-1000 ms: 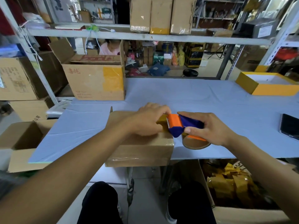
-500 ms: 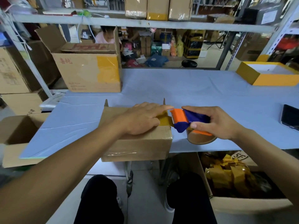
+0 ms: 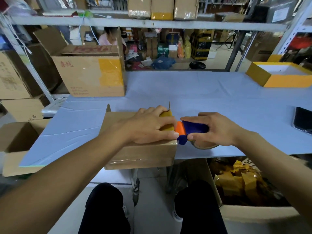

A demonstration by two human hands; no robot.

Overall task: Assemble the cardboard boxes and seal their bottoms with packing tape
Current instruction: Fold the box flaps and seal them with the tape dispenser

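I watched the small cardboard box [image 3: 140, 149] sit at the near edge of the table [image 3: 211, 98], its near side hanging over the edge. My left hand [image 3: 148, 125] lay flat on top of the box with the fingers spread and straight, pressing on a strip of yellow tape [image 3: 166, 114] at the right end of the top. My right hand [image 3: 217, 129] gripped the tape dispenser [image 3: 189, 130], fingers curled over its blue body and the thumb underneath, the orange front part just beside the box's right edge. The roll [image 3: 206, 146] under my palm was mostly hidden, so I could not tell whether it touched the table. A bigger open box [image 3: 94, 76] stood farther back on the left, a yellow tray [image 3: 278, 76] at the far right, and a dark phone [image 3: 303, 120] near the right edge.
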